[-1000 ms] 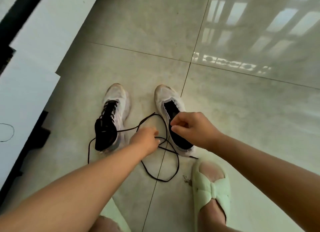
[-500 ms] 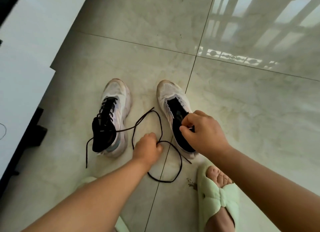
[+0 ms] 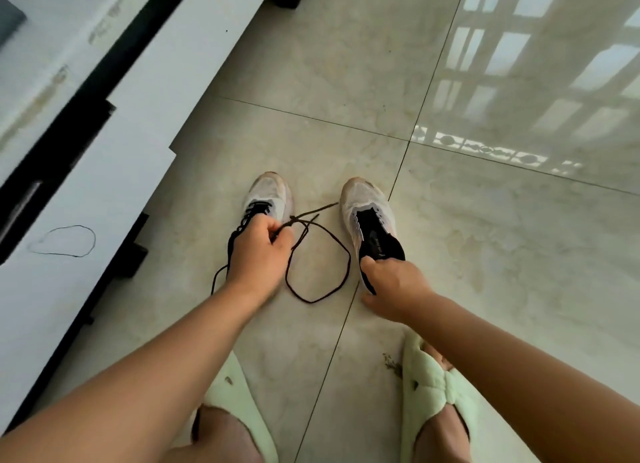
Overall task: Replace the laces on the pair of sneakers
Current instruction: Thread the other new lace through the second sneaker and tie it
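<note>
Head view, landmark: we place everything relative to the unlaced sneaker [image 3: 370, 227], which stands on the tiled floor [image 3: 502, 254] with its toe pointing away from us.
Laced sneaker: the laced sneaker [image 3: 268, 203] stands to the left of the unlaced one, apart from it, toe the same way, a black lace in its eyelets.
Loose lace: a loose black lace [image 3: 320, 254] lies in a loop on the floor between the two shoes, its tips crossing near the toe of the unlaced sneaker.
Left hand: our left hand [image 3: 258, 254] is curled over the rear of the laced sneaker, its fingers pinching the loose lace near the crossing of its ends.
Right hand: our right hand [image 3: 394, 286] grips the heel collar of the unlaced sneaker, thumb at the rim of the dark opening.
Feet: two pale green slippers [image 3: 436, 393] sit nearer us than the unlaced sneaker.
Cabinet: a white cabinet [image 3: 104, 157] with black gaps runs well to the left of both shoes; a thin dark thread loop lies on its top.
Step in hand, our judgement: we are bringing the loose lace to the empty shoe.
Doing it well: we should keep the heel steady, find both tips, even the two halves, start at the eyelets nearest the toe, and keep the lace untwisted.
Writing: a faint mark shows on the insole of the unlaced sneaker, too small to read.
</note>
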A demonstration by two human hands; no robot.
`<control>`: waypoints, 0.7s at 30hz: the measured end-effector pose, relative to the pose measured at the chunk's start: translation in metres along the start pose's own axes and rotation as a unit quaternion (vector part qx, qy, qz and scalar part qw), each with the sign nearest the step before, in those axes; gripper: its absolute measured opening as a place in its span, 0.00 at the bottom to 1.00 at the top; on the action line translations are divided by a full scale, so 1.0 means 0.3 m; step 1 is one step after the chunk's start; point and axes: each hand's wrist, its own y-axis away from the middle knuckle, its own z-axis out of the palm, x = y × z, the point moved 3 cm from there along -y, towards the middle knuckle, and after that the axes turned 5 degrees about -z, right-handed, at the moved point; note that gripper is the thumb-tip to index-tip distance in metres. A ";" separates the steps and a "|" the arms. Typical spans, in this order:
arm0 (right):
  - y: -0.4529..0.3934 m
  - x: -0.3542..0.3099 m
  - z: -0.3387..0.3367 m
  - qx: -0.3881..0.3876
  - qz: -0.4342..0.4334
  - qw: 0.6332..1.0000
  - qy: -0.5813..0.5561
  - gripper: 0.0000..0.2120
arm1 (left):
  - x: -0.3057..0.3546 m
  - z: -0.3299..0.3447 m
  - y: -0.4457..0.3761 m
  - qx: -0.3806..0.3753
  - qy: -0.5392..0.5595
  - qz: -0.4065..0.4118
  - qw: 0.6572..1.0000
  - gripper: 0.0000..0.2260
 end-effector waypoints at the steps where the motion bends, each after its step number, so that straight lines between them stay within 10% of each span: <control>1: 0.005 -0.009 -0.003 -0.012 -0.005 0.999 -0.033 0.15 | 0.010 -0.012 0.013 -0.008 0.005 0.000 1.000 0.06; 6: 0.033 -0.077 -0.144 0.009 -0.038 0.985 -0.170 0.15 | 0.111 -0.083 0.080 -0.019 0.081 0.028 0.996 0.05; 15: 0.107 -0.262 -0.625 0.265 0.011 0.878 -0.399 0.10 | 0.387 -0.290 0.160 0.000 0.091 0.176 0.980 0.08; 21: 0.166 -0.357 -0.796 0.220 0.022 0.797 -0.562 0.07 | 0.502 -0.421 0.208 0.012 0.052 0.230 0.972 0.07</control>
